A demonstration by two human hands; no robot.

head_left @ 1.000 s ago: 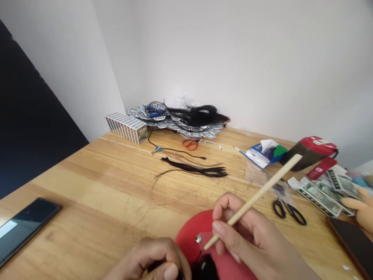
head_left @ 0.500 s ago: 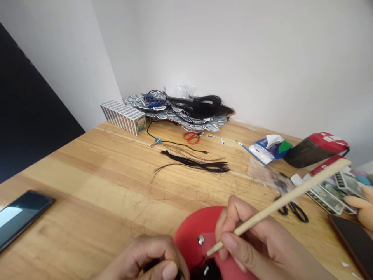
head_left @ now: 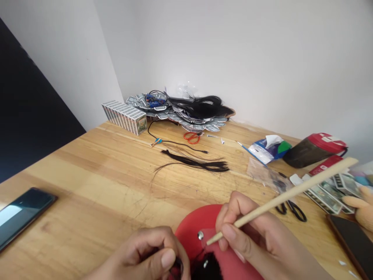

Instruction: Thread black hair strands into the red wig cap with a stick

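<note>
Wooden stick (head_left: 282, 199) slants, pinched in the right hand (head_left: 256, 237), seemingly pen-fashion.

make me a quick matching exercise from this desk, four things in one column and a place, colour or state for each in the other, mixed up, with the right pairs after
1. wooden stick
2. row of small boxes
3. bundle of strands
4. tissue pack

A. black, lying on the wooden tabletop
B. white sheet poking out of the top
C. held in the right hand
D. left of the cutout pile

Pairs: 1-C, 2-D, 3-A, 4-B
</note>
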